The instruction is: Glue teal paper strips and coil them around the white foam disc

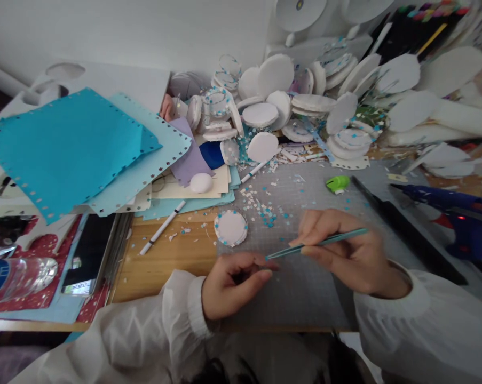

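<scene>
Underneath, the wooden table (156, 277) carries a grey cutting mat (292, 304). Above this mat, the right hand (345, 257) holds teal tweezers (347, 235) between thumb and fingers; their tips are at the fingertips of the left hand (232, 282). That hand is partly curled; one cannot tell whether it grips something. Just beyond it lies a white disc (231, 228), beside small scattered stars (268, 217).

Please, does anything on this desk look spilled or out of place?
Yes: small blue and white pieces lie loose on the grey cutting mat, near the round white disc. They look spilled because they are scattered without a container, though this may be intentional.
</scene>
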A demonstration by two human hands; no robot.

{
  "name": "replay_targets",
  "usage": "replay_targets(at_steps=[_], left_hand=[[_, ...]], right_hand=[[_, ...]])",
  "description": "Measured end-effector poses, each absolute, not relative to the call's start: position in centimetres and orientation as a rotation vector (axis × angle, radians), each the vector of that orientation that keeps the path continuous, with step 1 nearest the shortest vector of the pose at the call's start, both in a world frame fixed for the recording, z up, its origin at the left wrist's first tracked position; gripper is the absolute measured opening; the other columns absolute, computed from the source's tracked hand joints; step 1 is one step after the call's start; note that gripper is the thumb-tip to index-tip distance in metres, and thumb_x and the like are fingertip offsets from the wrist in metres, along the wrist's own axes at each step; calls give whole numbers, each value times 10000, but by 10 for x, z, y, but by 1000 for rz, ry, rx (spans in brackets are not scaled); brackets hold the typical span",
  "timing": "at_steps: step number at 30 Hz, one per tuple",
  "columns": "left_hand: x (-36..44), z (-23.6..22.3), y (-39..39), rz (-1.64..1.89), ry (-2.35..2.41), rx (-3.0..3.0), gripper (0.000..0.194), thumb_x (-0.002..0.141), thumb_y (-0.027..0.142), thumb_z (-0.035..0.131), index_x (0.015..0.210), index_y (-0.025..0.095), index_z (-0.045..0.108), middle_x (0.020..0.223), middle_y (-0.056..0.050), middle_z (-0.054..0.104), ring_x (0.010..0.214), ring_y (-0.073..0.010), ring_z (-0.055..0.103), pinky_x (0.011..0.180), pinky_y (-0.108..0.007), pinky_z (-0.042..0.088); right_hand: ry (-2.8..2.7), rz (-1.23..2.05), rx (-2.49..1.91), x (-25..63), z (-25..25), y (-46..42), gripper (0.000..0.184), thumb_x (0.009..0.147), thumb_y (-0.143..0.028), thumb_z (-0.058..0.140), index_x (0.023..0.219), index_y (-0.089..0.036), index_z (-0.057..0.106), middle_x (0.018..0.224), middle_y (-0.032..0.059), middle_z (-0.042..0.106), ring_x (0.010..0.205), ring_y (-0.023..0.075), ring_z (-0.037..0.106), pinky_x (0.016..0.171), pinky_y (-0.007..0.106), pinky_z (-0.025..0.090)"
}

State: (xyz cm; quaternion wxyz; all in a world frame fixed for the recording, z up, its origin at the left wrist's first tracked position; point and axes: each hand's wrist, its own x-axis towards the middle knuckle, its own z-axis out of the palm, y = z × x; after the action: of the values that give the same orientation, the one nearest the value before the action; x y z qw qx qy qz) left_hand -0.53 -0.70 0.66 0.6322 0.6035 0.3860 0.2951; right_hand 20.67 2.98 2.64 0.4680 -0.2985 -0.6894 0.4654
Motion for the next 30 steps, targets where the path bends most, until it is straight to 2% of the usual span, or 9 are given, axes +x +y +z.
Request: replay_targets(at_steps=[5,8,14,21,30], left_hand=[[-6,7,-7,705,890,1401,402,918,411,474,871,81,699,530,10,476,484,-75,381,483,-200,315],[-8,8,-7,711,893,1416,400,924,400,465,847,85,700,559,-2,504,505,-78,389,503,-199,328],[-8,8,-7,693,904,1368,380,928,384,463,857,94,699,525,11,469,471,-71,378,453,-187,302],[-8,7,-8,679,876,1318,395,931,396,448,893,95,701,505,26,411,451,-68,352,423,-182,276],[-8,7,-8,674,873,1325,399,934,395,447,891,89,700,514,25,424,461,-68,370,445,-187,297]], right_hand=[[-1714,1180,-726,202,20,25,142,794,-112,628,870,-231,615,742,20,633,666,137,570,587,293,474],[-1682,1202,-734,201,21,25,105,802,-138,628,857,-224,606,725,18,616,662,136,562,581,288,468],[-1588,1179,-822,200,27,29,44,817,-209,629,814,-216,585,675,19,576,656,145,549,560,281,462],[-1628,1245,-833,199,22,26,52,823,-192,615,819,-219,571,700,10,566,651,132,534,560,268,455],[-1582,1285,-864,197,20,24,48,828,-207,617,803,-219,578,700,5,550,662,129,535,559,260,453]])
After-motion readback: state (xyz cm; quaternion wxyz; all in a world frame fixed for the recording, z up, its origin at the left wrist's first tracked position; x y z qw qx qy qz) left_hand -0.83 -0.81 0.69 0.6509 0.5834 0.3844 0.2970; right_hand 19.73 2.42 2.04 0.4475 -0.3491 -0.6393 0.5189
